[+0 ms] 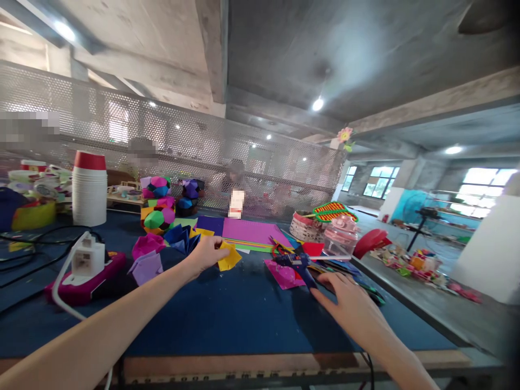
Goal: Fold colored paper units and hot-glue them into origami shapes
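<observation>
Just creased yellow paper (229,257) in left hand (205,253)

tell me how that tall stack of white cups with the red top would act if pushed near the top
The cup stack is tall and narrow, so it would likely tip rather than slide. It looks like thin disposable cups, probably light. It may come apart as it falls.

I see one view only, from the head camera, facing forward over the blue table (227,319), quite near; the far background seems blurred.
</observation>
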A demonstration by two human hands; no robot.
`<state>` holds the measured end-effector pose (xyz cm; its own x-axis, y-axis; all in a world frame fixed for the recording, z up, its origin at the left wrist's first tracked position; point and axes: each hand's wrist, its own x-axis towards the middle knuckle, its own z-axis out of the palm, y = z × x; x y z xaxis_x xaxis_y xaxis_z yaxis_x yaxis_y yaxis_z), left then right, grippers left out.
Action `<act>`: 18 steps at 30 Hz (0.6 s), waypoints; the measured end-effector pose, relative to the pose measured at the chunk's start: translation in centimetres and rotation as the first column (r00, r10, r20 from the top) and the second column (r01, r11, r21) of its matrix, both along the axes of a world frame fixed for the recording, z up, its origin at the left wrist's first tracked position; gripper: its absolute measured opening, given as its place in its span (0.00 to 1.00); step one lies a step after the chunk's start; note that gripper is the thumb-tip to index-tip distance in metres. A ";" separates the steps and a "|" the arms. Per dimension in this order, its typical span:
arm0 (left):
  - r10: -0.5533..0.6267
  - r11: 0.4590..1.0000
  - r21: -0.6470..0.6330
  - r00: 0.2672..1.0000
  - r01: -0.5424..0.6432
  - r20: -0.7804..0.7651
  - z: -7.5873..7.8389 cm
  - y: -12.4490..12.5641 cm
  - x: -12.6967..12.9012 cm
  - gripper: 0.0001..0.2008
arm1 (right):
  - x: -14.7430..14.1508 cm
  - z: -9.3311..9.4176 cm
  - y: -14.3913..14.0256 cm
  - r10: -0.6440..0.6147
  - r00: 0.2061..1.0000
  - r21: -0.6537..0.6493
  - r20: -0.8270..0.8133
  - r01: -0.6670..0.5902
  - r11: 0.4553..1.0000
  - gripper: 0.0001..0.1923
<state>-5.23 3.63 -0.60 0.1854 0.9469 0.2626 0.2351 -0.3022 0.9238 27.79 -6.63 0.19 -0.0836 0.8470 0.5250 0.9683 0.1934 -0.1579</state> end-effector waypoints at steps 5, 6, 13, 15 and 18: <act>-0.078 0.997 -0.030 0.997 0.078 -0.004 0.1 -0.3 0.3 0.08 | -5.1 2.8 -3.0 0.303 0.939 -0.100 -0.165 -0.322 0.942 0.13; -0.083 0.996 -0.037 0.997 0.082 -0.012 0.2 -0.5 0.4 0.08 | -6.4 3.4 -2.6 0.359 0.908 -0.121 -0.217 -0.390 0.913 0.12; -0.193 0.981 -0.006 0.981 0.193 -0.011 0.7 -0.9 0.4 0.09 | -13.1 3.4 6.8 0.477 0.741 -0.133 -0.473 -0.595 0.792 0.11; -0.207 0.978 0.003 0.978 0.207 0.003 0.7 -0.9 0.3 0.10 | -14.1 2.5 8.8 0.438 0.673 -0.150 -0.596 -0.629 0.763 0.12; -0.195 0.981 -0.002 0.981 0.195 0.018 0.8 -0.9 0.4 0.12 | -14.6 1.2 10.0 0.321 0.501 -0.189 -0.804 -0.727 0.660 0.15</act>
<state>-4.82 2.72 0.18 0.3624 0.8939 0.2637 0.1559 -0.3371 0.9285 13.16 3.36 1.39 -0.4112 0.8887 0.2030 0.2698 0.3313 -0.9041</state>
